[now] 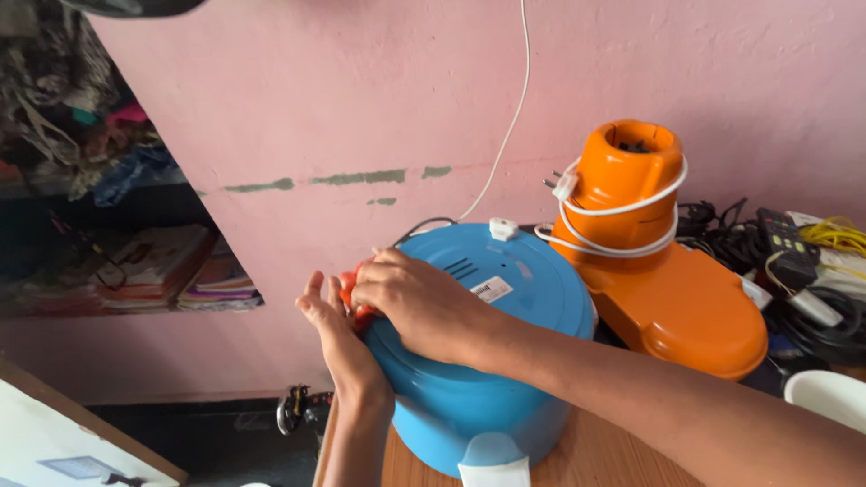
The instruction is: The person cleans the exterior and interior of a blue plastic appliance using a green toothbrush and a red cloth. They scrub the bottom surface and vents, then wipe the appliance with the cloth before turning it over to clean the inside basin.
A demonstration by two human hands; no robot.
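Two bare hands meet at the left edge of a round blue plastic appliance (487,361) lying on a wooden table (595,460). The left hand (338,338) cups from below, fingers open; the right hand (419,302) closes its grip over a small red-orange part (347,287), mostly hidden. Behind stands an orange plastic mixer base (658,261) wrapped in white cord (622,209), then tangled black cables (812,298), cut off at right.
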